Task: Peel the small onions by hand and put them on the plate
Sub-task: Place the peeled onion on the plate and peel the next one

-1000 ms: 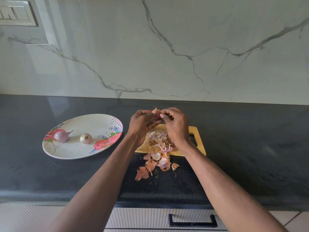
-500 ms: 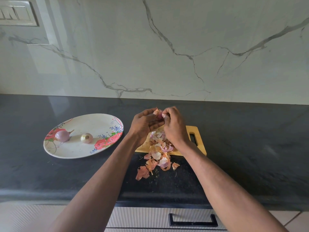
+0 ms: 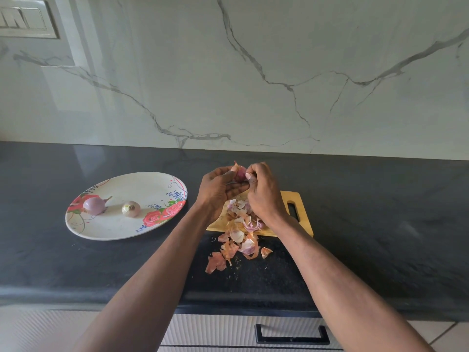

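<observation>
A small purple onion [image 3: 240, 172] is held up above the wooden cutting board [image 3: 303, 219]. My left hand [image 3: 220, 191] cups it from below and the left, fingers curled round it. My right hand [image 3: 264, 193] pinches at its right side with thumb and fingertips. Most of the onion is hidden between the two hands. On the floral white plate [image 3: 152, 184] to the left lie two peeled onions, a purple one [image 3: 94, 205] with a stalk and a paler one [image 3: 131, 209].
A heap of onion skins [image 3: 239, 236] covers the board's near edge and spills onto the black counter [image 3: 380, 237]. A marble wall rises behind the counter. A drawer with a black handle [image 3: 291, 335] sits below the counter's front edge.
Both hands have stayed together above the board, shifting slightly. The right thumb has moved along the onion, and more of its purple surface shows between the fingers.
</observation>
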